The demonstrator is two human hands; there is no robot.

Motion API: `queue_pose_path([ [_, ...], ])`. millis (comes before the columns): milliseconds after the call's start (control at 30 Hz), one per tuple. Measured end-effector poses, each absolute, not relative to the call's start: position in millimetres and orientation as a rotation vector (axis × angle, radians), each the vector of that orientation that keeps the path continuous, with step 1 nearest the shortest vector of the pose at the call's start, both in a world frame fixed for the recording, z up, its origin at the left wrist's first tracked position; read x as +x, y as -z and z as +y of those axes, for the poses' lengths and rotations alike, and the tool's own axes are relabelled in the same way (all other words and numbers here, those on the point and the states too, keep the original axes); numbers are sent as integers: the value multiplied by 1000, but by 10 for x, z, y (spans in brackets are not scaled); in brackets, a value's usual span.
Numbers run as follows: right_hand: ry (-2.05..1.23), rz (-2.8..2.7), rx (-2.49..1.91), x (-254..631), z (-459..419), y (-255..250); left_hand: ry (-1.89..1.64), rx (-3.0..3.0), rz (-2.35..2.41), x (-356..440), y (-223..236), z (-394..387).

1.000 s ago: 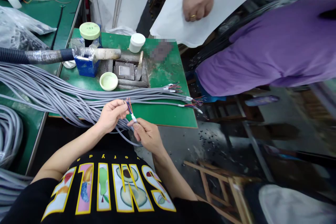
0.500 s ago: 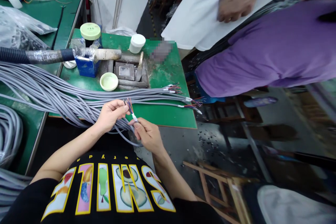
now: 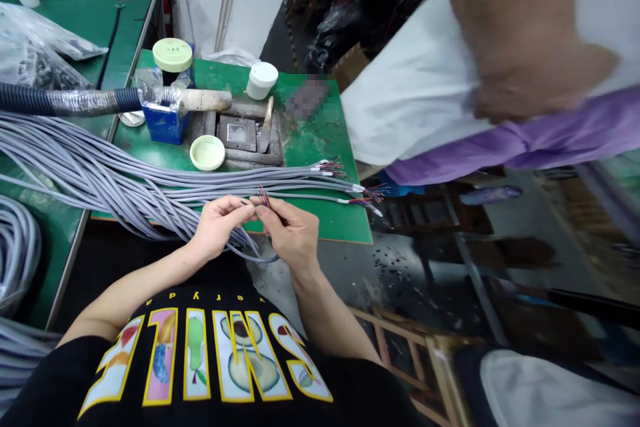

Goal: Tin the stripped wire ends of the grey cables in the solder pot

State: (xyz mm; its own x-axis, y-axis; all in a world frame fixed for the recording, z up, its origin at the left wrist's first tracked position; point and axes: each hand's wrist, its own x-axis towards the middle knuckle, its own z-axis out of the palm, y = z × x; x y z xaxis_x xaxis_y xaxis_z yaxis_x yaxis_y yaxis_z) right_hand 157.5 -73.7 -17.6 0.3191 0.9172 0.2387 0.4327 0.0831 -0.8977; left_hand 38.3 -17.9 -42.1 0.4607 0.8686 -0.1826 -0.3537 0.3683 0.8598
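Observation:
My right hand (image 3: 294, 230) is closed around the stripped end of a grey cable, whose thin coloured wires (image 3: 264, 197) stick up past the thumb. The cable (image 3: 253, 256) curves below the hands towards the bundle. Fingertips of my left hand (image 3: 223, 221) pinch at the side of the same wires, almost touching the right thumb; a short dark wire end shows between them. Just beyond my hands lies a bundle of grey cables (image 3: 150, 190), with stripped, multicoloured ends (image 3: 367, 197) towards the right of the green table.
A solder pot (image 3: 237, 137) with a spatula (image 3: 267, 123) sits in the green table (image 3: 310, 147). Nearby are a pale dish (image 3: 207, 153), a white tub (image 3: 261, 82), a lidded jar (image 3: 173, 57) and a ribbed hose (image 3: 65, 105). A person in white and purple stands at the right.
My right hand has moved up and now covers the cable's white sleeve, gripping closer to the wires. My left hand has shifted slightly right. The person's arm has swung closer on the right.

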Motion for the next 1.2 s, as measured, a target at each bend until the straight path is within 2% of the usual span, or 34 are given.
queue_pose_path([
  [233, -349, -1484, -1405, 1576, -650, 70, -1069, 977, 727, 289, 327, -145],
  [600, -506, -1504, -1468, 1540, -395, 10, -1046, 898, 740, 256, 452, -121],
  [700, -474, -1571, -1504, 1620, -167, -30, -1030, 1108, 789, 160, 449, -39],
  [933, -474, -1915, -1756, 1710, 590, -14, -983, 2013, 890, -32, 631, 128],
  [1200, -391, -2277, -2001, 1503, 950, 108, -899, 2226, 890, -9, 707, 102],
])
